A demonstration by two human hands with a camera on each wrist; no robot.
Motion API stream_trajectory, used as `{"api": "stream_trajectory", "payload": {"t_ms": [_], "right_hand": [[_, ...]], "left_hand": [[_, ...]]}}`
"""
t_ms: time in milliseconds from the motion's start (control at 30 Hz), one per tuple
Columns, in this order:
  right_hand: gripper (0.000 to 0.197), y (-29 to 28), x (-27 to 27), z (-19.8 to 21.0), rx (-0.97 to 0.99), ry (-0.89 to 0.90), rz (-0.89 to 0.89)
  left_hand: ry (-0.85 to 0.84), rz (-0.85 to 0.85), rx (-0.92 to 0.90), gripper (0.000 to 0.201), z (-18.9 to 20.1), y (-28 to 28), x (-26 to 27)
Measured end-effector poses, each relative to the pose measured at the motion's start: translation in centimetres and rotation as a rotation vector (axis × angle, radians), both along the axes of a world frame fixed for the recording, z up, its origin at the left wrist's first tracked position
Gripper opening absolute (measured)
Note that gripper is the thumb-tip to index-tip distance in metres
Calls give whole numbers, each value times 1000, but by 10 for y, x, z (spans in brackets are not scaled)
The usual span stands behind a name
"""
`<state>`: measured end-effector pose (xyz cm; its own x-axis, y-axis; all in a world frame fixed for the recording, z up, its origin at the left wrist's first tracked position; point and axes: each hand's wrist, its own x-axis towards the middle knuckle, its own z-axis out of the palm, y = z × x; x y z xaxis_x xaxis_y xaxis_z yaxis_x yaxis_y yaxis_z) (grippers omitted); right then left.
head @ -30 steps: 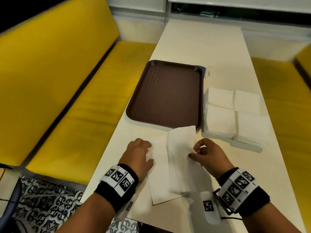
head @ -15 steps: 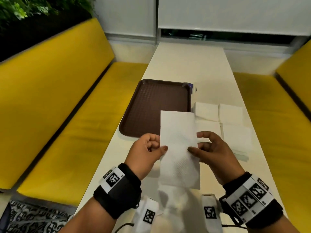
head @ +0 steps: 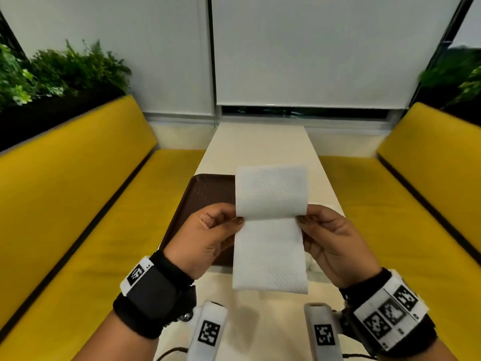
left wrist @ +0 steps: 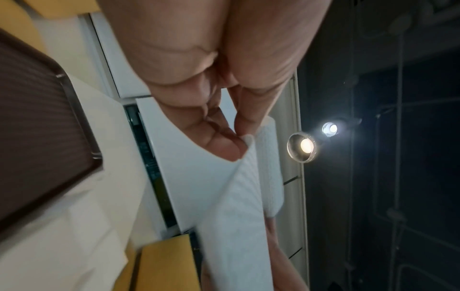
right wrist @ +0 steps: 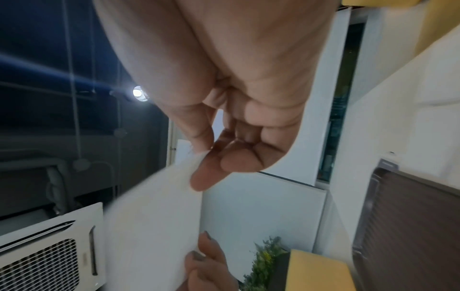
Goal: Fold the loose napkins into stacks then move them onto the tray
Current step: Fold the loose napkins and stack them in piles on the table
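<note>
I hold one white napkin (head: 270,230) up in the air in front of me, bent across its middle. My left hand (head: 216,230) pinches its left edge and my right hand (head: 322,235) pinches its right edge, thumbs toward me. The same napkin (left wrist: 244,196) shows in the left wrist view under the left hand (left wrist: 240,135), and the napkin (right wrist: 154,216) in the right wrist view under the right hand (right wrist: 206,157). The brown tray (head: 208,194) lies on the white table (head: 260,147) behind my left hand, mostly covered by hand and napkin. The folded stacks are hidden behind the napkin and right hand.
Yellow bench seats (head: 78,204) run along both sides of the table, the right one (head: 416,204) likewise. Green plants (head: 52,74) stand behind the left backrest. White blinds (head: 312,48) close the far wall.
Both hands lifted the napkin off the table and raised it higher; its upper half now bends over at the pinched middle. My head tilted up, bringing the wall and plants into view.
</note>
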<state>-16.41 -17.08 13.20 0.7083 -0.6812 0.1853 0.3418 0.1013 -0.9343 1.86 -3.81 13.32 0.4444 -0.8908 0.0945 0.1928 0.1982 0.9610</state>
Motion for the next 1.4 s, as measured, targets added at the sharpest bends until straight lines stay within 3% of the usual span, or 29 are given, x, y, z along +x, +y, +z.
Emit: {"api": "stream_trajectory", "payload": {"t_ms": [67, 133, 200, 333, 433, 533, 767, 967, 1200, 1400], "right_hand": [[18, -3, -4, 8, -92, 5, 3], [51, -7, -6, 16, -180, 48, -6], [58, -10, -9, 25, -268, 80, -15], [55, -15, -10, 32, -370, 92, -104], [51, -17, -11, 33, -431, 88, -155], [50, -20, -13, 30, -464, 122, -169], [23, -20, -13, 32, -161, 142, -160], [25, -20, -17, 18, -44, 176, -148], [8, -27, -21, 10, -124, 184, -154], [12, -29, -18, 7, -247, 217, -193]], "left_hand": [[-9, -9, -24, 20, 9, -3, -1], [-10, -2, -30, 21, 18, -6, -1], [17, 1, -27, 28, 24, -11, -2], [156, -21, 23, 27, 34, -19, -9], [123, -90, 105, 38, 35, -24, -21], [90, -22, 135, 39, 28, -31, -27], [32, 64, 102, 25, 21, -41, -29], [112, 60, 70, 23, 18, -49, -31], [208, 43, 66, 24, 17, -51, -31], [171, 82, -1, 22, 22, -49, -31]]}}
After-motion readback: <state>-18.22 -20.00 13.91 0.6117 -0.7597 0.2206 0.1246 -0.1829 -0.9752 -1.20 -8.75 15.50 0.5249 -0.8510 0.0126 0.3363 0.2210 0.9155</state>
